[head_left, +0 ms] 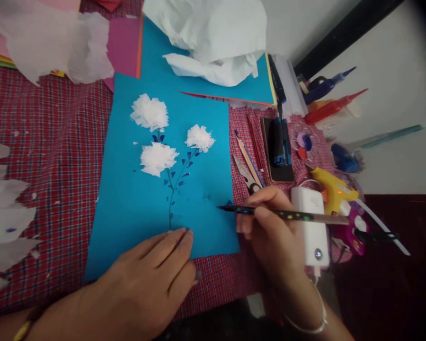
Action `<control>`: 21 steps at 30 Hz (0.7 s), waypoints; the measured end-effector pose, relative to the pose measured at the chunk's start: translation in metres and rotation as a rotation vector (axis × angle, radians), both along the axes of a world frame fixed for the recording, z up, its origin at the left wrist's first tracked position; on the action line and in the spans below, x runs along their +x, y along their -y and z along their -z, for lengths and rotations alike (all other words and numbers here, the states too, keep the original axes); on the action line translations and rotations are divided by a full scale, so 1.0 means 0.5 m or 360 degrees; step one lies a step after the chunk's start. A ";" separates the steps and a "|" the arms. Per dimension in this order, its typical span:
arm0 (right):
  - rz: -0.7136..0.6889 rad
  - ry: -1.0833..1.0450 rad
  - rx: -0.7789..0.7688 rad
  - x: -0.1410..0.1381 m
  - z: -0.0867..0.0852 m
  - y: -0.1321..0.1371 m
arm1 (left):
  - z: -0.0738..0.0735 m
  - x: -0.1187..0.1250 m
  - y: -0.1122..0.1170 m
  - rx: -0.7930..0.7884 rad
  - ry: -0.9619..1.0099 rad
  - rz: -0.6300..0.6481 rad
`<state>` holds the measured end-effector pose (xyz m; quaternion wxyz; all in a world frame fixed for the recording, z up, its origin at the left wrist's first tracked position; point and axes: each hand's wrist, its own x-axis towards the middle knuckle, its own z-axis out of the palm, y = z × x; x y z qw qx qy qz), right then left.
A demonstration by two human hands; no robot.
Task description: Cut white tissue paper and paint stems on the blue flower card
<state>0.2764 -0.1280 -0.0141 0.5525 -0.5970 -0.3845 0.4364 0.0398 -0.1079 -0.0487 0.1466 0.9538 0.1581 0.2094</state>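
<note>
A blue paper sheet [135, 208] lies on the red checked cloth. Three white tissue flowers [157, 158] are stuck on it above dark blue painted stems and leaves. My left hand [145, 284] lies flat on the sheet's lower edge, fingers stretched out, holding it down. My right hand [270, 227] is closed in a pinch on a thin dark paintbrush [287, 215], whose tip hovers at the sheet's right edge.
Crumpled white tissue [213, 42] sits on a second blue sheet at the back. Cut tissue strips [3, 213] lie at the left. To the right are scissors [246, 175], pencils, a phone [277, 151], a white power bank [312, 227], a yellow glue gun [332, 187] and paint bottles [328, 109].
</note>
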 end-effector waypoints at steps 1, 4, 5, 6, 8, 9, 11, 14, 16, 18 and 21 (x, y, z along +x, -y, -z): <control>-0.0061 0.0045 -0.0018 -0.004 0.004 0.002 | 0.000 -0.001 0.001 -0.0002 -0.0011 -0.0005; -0.0120 0.0278 -0.0046 -0.016 0.011 0.004 | 0.002 -0.008 0.002 -0.0014 -0.0067 0.0016; -0.0112 0.0371 -0.0044 -0.019 0.013 0.004 | 0.003 -0.010 0.003 -0.0017 -0.0080 0.0037; -0.0101 0.0458 -0.0034 -0.022 0.013 0.004 | 0.004 -0.012 0.003 -0.0016 -0.0087 0.0053; -0.0075 0.0601 0.0014 -0.025 0.015 0.005 | 0.005 -0.014 0.003 -0.0008 -0.0086 0.0062; -0.0056 0.0651 0.0044 -0.025 0.016 0.005 | 0.005 -0.014 0.002 -0.0001 -0.0084 0.0059; -0.0037 0.0726 0.0075 -0.024 0.020 0.006 | 0.004 -0.011 0.000 0.0022 -0.0087 0.0052; -0.0063 0.0793 0.0082 -0.023 0.026 0.009 | 0.000 -0.001 -0.004 0.0068 -0.0057 0.0041; -0.0091 0.0825 0.0100 -0.024 0.028 0.009 | -0.005 0.007 -0.006 0.0096 -0.0004 0.0007; -0.0109 0.0851 0.0112 -0.026 0.028 0.009 | -0.011 0.012 -0.008 0.0111 0.0027 -0.0024; -0.0122 0.0872 0.0107 -0.027 0.028 0.009 | -0.020 0.016 -0.012 0.0134 0.0027 -0.0022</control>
